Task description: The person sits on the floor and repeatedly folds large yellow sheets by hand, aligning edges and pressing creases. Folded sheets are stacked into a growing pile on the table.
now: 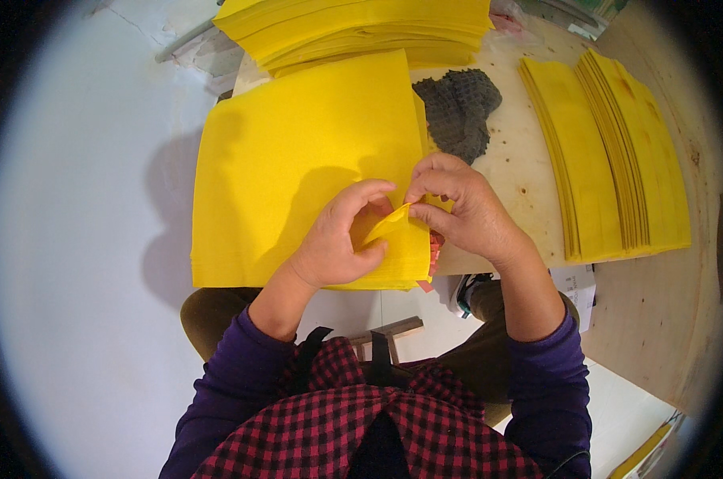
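a person is sitting at a light wooden table [521,172] w/ small dark spots, looking down at both hands. the left hand [337,239] is curling its fingers & thumb around the lifted corner of a yellow paper sheet [397,231], gripping it. the right hand [461,207] is pinching the same corner from the other side, fingers bent & closed on the paper. that sheet is lying on top of a big yellow paper stack [298,176] in front of the person, hanging a bit over the near table edge. a bit of red-orange paper [435,251] is peeking out under the stack by the right hand. a dark grey waffle cloth [460,112] is sitting crumpled just behind the hands, touching the stack's far right corner. at the back another yellow pile [353,28] is lying thick & a bit messy. on the right, fanned yellow sheets [617,160] are lying in rows, well apart from the hands. the floor [82,239] on the left is looking pale grey-white, w/ the person's shadow on it. a small wooden stool piece [389,329] is showing between the knees, & a shoe [467,289] is showing under the table edge. the person is wearing purple sleeves & a red-black check apron.
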Available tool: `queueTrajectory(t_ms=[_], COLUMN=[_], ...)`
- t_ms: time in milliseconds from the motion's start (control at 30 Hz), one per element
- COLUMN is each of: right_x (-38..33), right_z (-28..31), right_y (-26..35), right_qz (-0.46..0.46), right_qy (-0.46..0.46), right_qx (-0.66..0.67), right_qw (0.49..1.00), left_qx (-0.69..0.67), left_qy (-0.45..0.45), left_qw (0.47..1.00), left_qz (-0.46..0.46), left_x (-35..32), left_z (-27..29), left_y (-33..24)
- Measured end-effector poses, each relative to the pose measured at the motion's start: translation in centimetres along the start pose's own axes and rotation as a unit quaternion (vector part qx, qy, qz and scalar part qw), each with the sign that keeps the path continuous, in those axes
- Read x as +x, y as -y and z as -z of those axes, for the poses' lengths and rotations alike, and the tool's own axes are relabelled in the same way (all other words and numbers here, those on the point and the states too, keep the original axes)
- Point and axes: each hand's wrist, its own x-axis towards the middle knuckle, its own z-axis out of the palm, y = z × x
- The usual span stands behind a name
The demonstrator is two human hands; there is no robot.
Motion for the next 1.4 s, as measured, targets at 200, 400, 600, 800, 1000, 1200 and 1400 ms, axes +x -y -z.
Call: queueTrajectory(t_ms=[200,400,600,800,1000,1200,1400], right_x=[-0.1,-0.2,-1.2,-1.6,-1.2,-1.7,-0.8], right_z=[0.3,0.5,2.4,1.3,1.3,2.2,4.5], right_y=[0.3,0.7,0.7,0.3,0.3,0.1,-3.5], right_qz=[0.002,-0.061,-0.116,-0.156,-0.15,-0.109,-0.304], right_qy=[0.026,-0.029,0.1,0.152,0.153,0.106,-0.109], right_qx=[0.011,0.086,0.157,0.152,0.137,0.098,0.007], right_qw=[1.0,0.994,0.976,0.964,0.967,0.983,0.946], left_qx=[-0.016,-0.041,-0.021,-0.05,-0.021,-0.04,-0.027], left_qy=[-0.013,-0.033,-0.039,-0.029,-0.023,-0.026,-0.017], left_qw=[1.0,0.998,0.999,0.998,0.999,0.999,0.999], left_qz=[0.012,0.022,0.015,0.021,0.008,0.003,0.024], left_x=[0.1,0.1,0.1,0.1,0.1,0.1,0.0], left_z=[-0.3,-0.7,-0.3,-0.3,0.0,-0.1,0.1], left_y=[0.2,0.6,1.1,1.1,1.1,1.4,1.2])
